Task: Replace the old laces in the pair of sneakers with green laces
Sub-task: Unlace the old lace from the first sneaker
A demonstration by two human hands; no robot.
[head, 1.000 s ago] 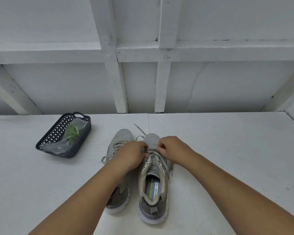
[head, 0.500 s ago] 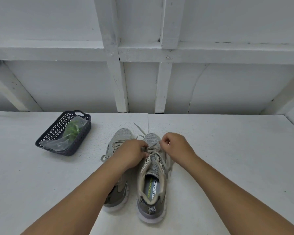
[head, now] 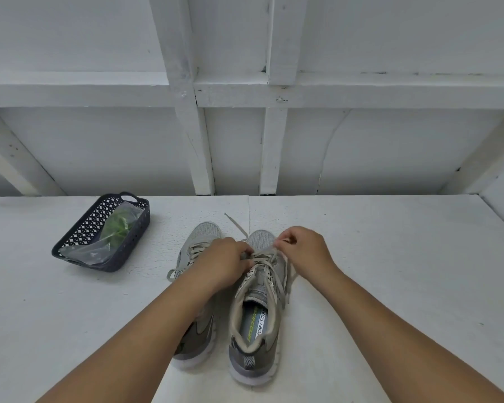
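Left hand [head: 221,261] and right hand [head: 301,251] pinching old lace [head: 264,253] on right sneaker [head: 259,309], white table [head: 390,257] bare rightward; dark basket [head: 105,234] far left

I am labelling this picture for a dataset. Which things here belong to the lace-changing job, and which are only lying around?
Belong to the job:
- right sneaker, with its old lace pinched by the left hand and right hand
- left sneaker
- green laces in a plastic bag

Only lying around:
- dark basket that holds the bag
- white table
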